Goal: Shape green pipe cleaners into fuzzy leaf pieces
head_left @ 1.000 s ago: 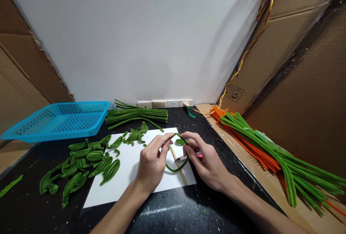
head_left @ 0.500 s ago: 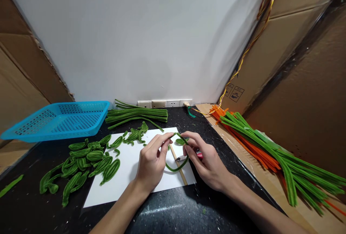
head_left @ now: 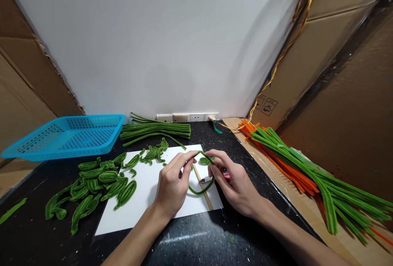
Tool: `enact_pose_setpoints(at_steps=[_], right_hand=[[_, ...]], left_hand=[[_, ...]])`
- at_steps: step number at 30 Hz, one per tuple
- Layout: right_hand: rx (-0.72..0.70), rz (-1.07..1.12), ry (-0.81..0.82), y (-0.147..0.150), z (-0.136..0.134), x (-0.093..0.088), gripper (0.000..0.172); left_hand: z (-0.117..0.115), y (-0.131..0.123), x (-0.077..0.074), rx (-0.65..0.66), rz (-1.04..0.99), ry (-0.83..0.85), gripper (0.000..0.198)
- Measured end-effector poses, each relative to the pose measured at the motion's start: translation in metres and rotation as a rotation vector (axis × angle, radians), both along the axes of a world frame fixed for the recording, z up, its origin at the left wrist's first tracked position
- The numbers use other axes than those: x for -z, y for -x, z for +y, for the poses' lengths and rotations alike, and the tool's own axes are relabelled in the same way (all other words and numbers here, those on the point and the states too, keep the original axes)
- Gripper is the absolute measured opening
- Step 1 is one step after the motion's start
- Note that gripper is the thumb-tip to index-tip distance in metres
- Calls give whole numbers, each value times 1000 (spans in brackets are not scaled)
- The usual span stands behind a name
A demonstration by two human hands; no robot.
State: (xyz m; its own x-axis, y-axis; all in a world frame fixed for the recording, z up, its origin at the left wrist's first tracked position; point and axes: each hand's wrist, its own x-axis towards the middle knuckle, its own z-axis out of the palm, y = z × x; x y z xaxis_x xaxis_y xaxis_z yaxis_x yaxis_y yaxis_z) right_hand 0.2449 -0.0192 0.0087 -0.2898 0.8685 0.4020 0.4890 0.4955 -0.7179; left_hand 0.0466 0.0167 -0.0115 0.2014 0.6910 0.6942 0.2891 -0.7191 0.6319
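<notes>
Between my two hands a green pipe cleaner is bent into a rounded loop above the white paper. My left hand pinches the loop's left side between thumb and fingers. On its right side, the fingers of my right hand are closed around it. A thin wooden stick lies on the paper beneath the loop. Beside the stick, partly hidden by my right hand, is a tool with a dark tip and a red part. A small coiled green leaf shape rests behind the loop.
Several green pipe-cleaner leaf shapes are heaped at the left. Behind them stand a blue mesh basket and a bundle of dark green pipe cleaners. Green and orange pipe cleaners lie on cardboard at right. Wall sockets are at the back.
</notes>
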Motion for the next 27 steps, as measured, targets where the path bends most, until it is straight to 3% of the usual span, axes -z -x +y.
enact_pose_setpoints(at_steps=[17,27], right_hand=[[10,-8,-5,0,0,-2,30],[2,-9,-15,0,0,-1,30]], left_hand=[[-3,1,-6,-29,-53,-51,28],[-2,-1,-5,-17,-22,12,25]])
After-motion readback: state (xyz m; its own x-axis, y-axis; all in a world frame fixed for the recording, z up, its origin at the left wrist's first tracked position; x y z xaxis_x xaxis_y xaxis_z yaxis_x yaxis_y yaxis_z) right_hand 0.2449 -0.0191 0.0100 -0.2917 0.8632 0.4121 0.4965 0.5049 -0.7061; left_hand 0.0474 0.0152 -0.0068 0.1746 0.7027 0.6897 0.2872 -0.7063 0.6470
